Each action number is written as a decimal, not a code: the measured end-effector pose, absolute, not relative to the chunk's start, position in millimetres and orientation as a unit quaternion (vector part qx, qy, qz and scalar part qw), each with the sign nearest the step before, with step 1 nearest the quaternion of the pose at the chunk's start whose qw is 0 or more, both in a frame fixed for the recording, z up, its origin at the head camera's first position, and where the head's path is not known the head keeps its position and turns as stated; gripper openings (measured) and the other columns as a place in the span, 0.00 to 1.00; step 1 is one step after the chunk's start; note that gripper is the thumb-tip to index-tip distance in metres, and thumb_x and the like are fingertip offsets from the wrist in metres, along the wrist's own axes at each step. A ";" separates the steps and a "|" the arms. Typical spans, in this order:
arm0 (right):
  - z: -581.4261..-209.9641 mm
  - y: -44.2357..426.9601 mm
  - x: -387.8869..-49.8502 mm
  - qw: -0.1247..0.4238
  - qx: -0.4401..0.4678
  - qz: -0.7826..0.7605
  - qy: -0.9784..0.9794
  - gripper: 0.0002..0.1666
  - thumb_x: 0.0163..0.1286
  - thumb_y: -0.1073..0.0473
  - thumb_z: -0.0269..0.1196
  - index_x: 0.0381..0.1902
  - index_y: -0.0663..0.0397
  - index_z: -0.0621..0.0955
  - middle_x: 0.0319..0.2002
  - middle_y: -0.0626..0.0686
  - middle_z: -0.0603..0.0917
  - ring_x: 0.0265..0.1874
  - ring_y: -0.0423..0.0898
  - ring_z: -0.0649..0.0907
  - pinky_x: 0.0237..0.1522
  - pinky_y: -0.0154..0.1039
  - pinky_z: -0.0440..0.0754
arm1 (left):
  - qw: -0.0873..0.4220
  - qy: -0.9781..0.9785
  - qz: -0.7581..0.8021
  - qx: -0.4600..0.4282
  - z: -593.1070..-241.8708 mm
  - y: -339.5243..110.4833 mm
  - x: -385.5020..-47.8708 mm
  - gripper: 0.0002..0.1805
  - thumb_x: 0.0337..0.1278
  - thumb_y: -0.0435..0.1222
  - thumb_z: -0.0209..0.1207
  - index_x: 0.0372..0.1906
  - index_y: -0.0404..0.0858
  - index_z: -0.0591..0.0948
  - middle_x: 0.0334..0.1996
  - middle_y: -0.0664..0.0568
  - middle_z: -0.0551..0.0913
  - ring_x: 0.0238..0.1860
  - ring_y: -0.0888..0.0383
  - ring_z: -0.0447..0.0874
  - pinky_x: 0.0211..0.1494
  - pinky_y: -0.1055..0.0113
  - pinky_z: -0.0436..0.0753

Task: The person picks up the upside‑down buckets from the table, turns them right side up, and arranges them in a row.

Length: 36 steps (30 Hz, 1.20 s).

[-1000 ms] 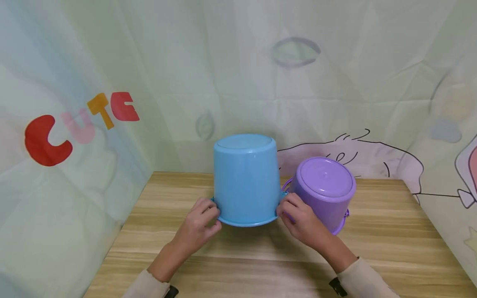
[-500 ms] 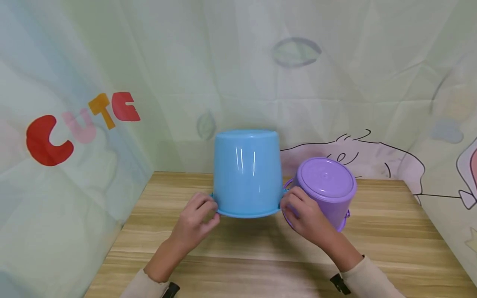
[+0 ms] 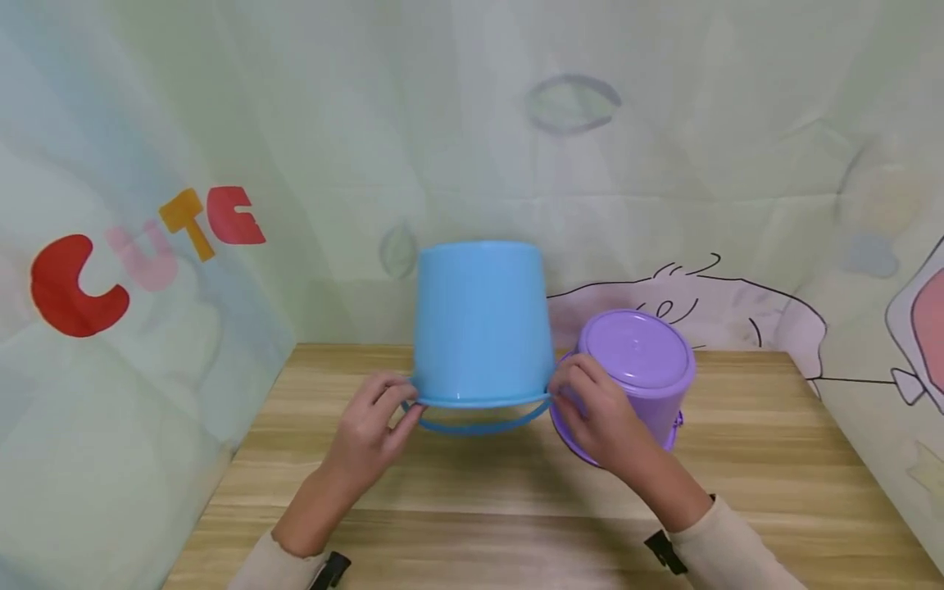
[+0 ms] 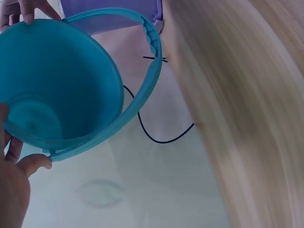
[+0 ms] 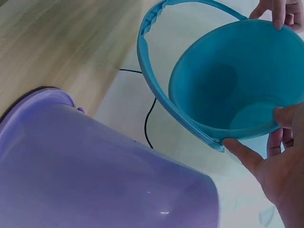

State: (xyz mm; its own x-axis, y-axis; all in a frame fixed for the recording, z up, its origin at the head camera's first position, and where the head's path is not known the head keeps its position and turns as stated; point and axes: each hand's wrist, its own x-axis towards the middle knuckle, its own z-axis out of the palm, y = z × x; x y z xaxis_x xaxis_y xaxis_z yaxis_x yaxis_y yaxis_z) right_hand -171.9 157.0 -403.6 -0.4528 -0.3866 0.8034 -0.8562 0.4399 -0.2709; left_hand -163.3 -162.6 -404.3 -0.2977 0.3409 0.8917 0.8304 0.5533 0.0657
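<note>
A blue bucket (image 3: 483, 319) hangs upside down over the table, its mouth tipped toward me. My left hand (image 3: 372, 426) pinches the rim at its left side, and my right hand (image 3: 601, 410) grips the rim at its right side. The bucket's blue handle (image 3: 475, 428) dangles below the rim, and in the left wrist view the handle (image 4: 154, 71) swings clear of the mouth. Both wrist views look into the bucket's inside (image 5: 209, 85). Right behind my right hand, a purple bucket (image 3: 642, 352) rests upside down on the table, partly hidden by that hand.
The wood-grain table (image 3: 472, 524) runs to a printed cloth backdrop (image 3: 472, 123) behind and at both sides. The purple bucket's handle joint (image 3: 678, 419) sticks out at its right. A black strap (image 3: 665, 551) shows at the right sleeve.
The blue bucket has risen and tipped back, so its base has gone out of sight. Its handle has swung down into view below the rim. The purple bucket stays in place.
</note>
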 end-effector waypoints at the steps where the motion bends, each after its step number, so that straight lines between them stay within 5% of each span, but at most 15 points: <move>1: -402.4 155.3 -171.9 0.337 0.398 0.349 -0.778 0.12 0.61 0.77 0.66 0.37 0.58 0.78 0.41 0.53 0.79 0.44 0.49 0.82 0.52 0.29 0.80 | 0.451 -0.758 -0.272 -0.385 -403.2 -163.3 -163.1 0.17 0.77 0.41 0.56 0.35 0.31 0.82 0.36 0.43 0.81 0.36 0.51 0.81 0.34 0.67 0.82; 19: -385.7 146.5 -172.1 0.323 0.378 0.331 -0.802 0.21 0.57 0.81 0.70 0.42 0.61 0.76 0.41 0.52 0.79 0.43 0.46 0.82 0.42 0.38 0.87 | 0.432 -0.784 -0.280 -0.346 -385.9 -165.6 -161.6 0.18 0.77 0.43 0.55 0.38 0.30 0.79 0.35 0.45 0.80 0.35 0.53 0.82 0.36 0.64 0.83; 28: -378.0 145.4 -173.4 0.276 0.373 0.349 -0.814 0.18 0.63 0.79 0.68 0.45 0.60 0.75 0.41 0.53 0.78 0.43 0.48 0.85 0.38 0.35 0.88 | 0.403 -0.806 -0.288 -0.323 -382.4 -167.9 -161.0 0.19 0.77 0.45 0.54 0.40 0.30 0.79 0.35 0.45 0.80 0.34 0.54 0.78 0.32 0.66 0.78; 36: -369.2 145.9 -172.2 0.260 0.356 0.316 -0.840 0.17 0.66 0.74 0.68 0.47 0.58 0.75 0.41 0.52 0.78 0.41 0.45 0.82 0.39 0.35 0.88 | 0.386 -0.816 -0.291 -0.318 -378.1 -169.6 -161.4 0.15 0.75 0.41 0.58 0.40 0.30 0.79 0.34 0.45 0.80 0.32 0.55 0.81 0.30 0.63 0.85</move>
